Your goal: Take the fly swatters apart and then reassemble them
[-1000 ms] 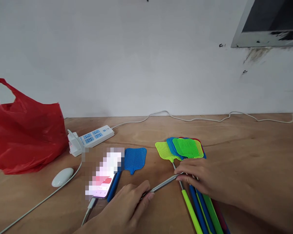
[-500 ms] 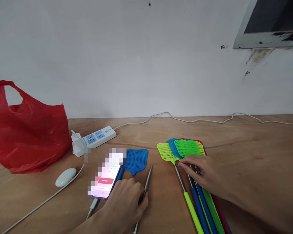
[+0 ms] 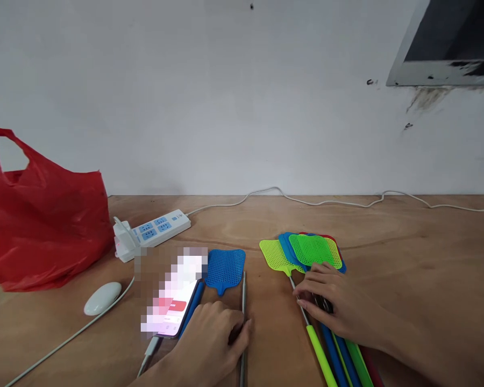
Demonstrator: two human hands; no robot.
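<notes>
My left hand [image 3: 215, 338] is closed with thumb and fingers on a thin metal rod [image 3: 243, 293] that lies pointing away from me. Behind that hand rests a blue fly swatter head [image 3: 225, 269], and a blue handle [image 3: 193, 306] shows beside the phone. On the right, my right hand [image 3: 336, 301] curls over a fan of fly swatters, thumb and fingertips pinching the metal shaft of the yellow-green fly swatter [image 3: 276, 255]. A bright green swatter head [image 3: 311, 250] tops the pile, with blue and red ones under it. The palm hides most of the other shafts.
Left of the swatters lies a lit phone [image 3: 173, 317], partly pixelated, with a cable plugged in. Behind it are a white power strip [image 3: 157, 228] and a white mouse-shaped object [image 3: 102, 298]. A red plastic bag [image 3: 44, 220] stands at far left. A white wall [image 3: 242, 107] closes the back.
The metal rod under my left hand has turned from slanted to nearly upright in view. My right hand has slid slightly nearer me, its fingertips now at the yellow-green swatter's shaft.
</notes>
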